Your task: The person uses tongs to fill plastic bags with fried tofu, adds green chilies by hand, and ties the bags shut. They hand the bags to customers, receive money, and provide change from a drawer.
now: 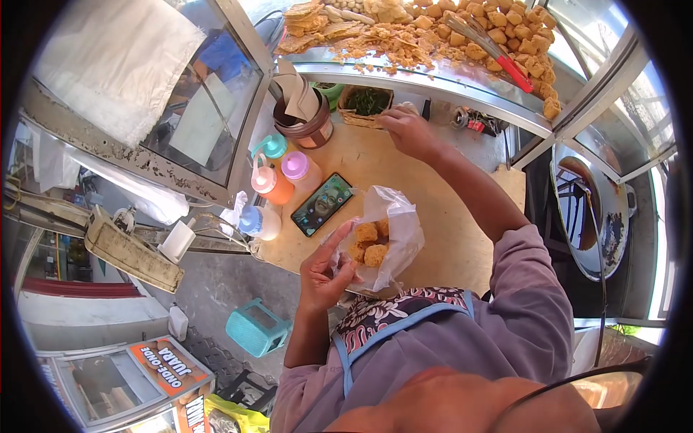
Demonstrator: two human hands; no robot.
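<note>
My left hand [325,274] holds open a clear plastic bag [393,231] with several golden fried pieces [369,244] inside, just above the near edge of the wooden counter [433,238]. My right hand [406,131] is stretched out to the far side of the counter, fingers pinched together at a small basket of green chillies [367,101]. Whether it grips a chilli is not visible.
A phone [322,203] with a lit screen lies on the counter beside several squeeze bottles [278,184]. A brown pot of folded paper [303,115] stands behind them. Above, a metal tray [433,72] holds fried snacks and red-handled tongs [498,54]. A wok [592,209] sits at right.
</note>
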